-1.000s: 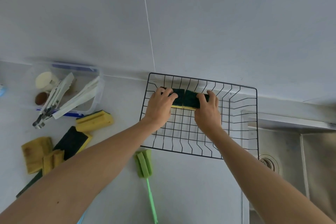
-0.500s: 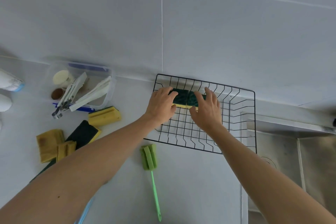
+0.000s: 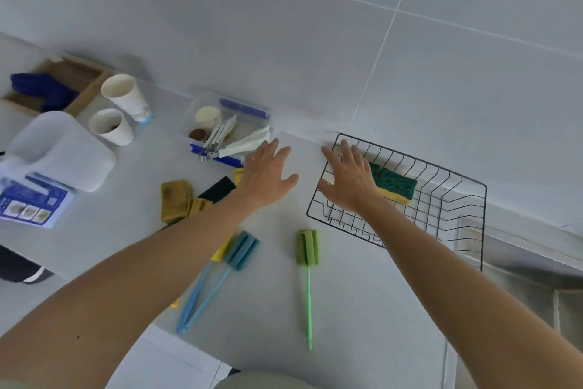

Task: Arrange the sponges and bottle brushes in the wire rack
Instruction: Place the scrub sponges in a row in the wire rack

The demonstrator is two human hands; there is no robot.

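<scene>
The black wire rack (image 3: pixel 454 196) stands on the counter at the right, against the wall. Inside it lies a green-and-yellow sponge (image 3: pixel 394 183). My right hand (image 3: pixel 347 180) hovers over the rack's left end, fingers spread, holding nothing. Left of the rack, my left hand (image 3: pixel 268 171) is open above the counter, over loose sponges: a yellow one (image 3: pixel 176 199) and a dark one (image 3: pixel 217 190). A green bottle brush (image 3: pixel 307 249) and a blue bottle brush (image 3: pixel 239 251) lie in front, handles pointing toward me.
A clear plastic box (image 3: pixel 227 133) with utensils sits by the wall. Two paper cups (image 3: pixel 123 101), a white jug (image 3: pixel 60 152) and a wooden tray (image 3: pixel 60 85) stand at the left. A steel sink (image 3: pixel 536 287) lies right of the rack.
Both hands have let go of the sponges in the rack and moved left. The left hand is now outside the rack over the loose sponges. The view has swung left.
</scene>
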